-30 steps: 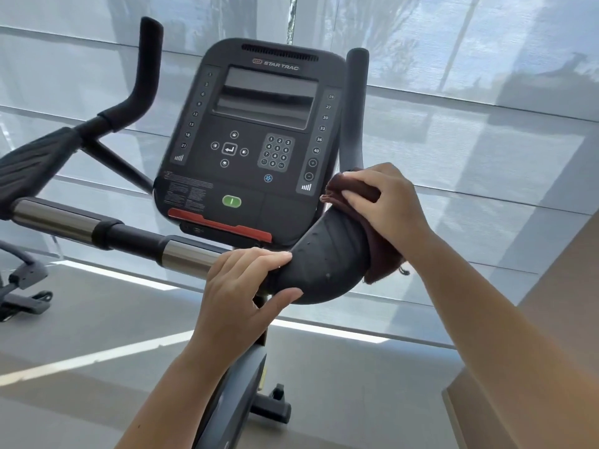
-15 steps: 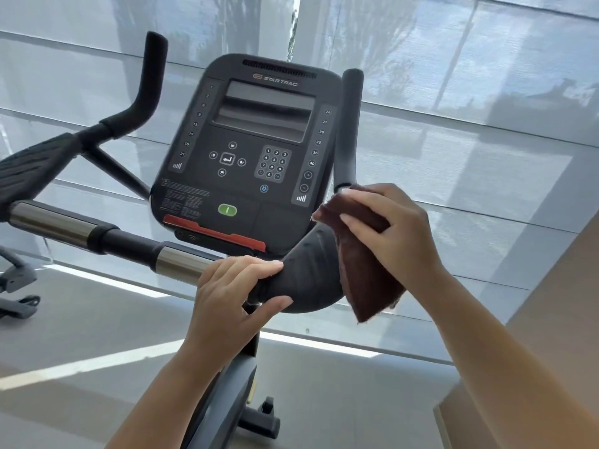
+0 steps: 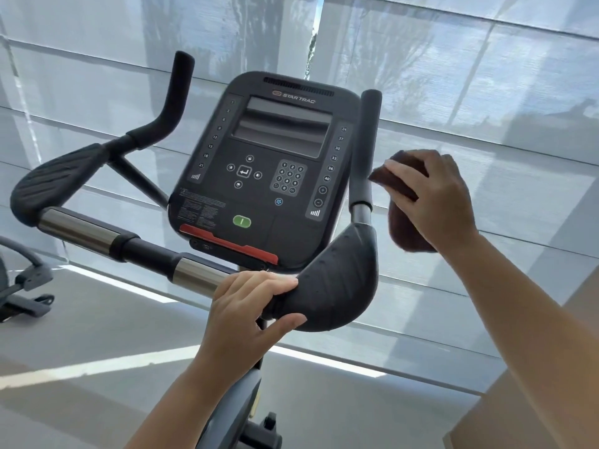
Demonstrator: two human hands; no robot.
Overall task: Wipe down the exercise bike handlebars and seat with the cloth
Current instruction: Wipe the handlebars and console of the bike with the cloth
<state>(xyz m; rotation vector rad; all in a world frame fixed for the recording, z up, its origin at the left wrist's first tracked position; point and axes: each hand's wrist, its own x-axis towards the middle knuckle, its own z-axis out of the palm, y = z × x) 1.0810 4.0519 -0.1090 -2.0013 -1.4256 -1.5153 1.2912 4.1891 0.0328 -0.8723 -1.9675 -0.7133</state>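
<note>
The exercise bike's black handlebars span the view: a right elbow pad point(image 3: 337, 283), a right upright grip point(image 3: 366, 150), a chrome and black cross bar point(image 3: 136, 244), a left pad point(image 3: 55, 183) and a left upright grip point(image 3: 175, 89). My left hand point(image 3: 246, 315) grips the near end of the right pad. My right hand point(image 3: 437, 202) holds a dark brown cloth point(image 3: 402, 222) in the air, just right of the right upright grip and apart from it. The seat is out of view.
The bike's console point(image 3: 272, 163) with screen and keypad stands between the grips. Its frame post point(image 3: 233, 413) drops below my left hand. Another machine's base point(image 3: 22, 286) sits at the far left on the grey floor. Shaded windows fill the background.
My right hand lifted the cloth off the right pad and moved it up and right, away from the bar. My left hand kept its grip on the pad.
</note>
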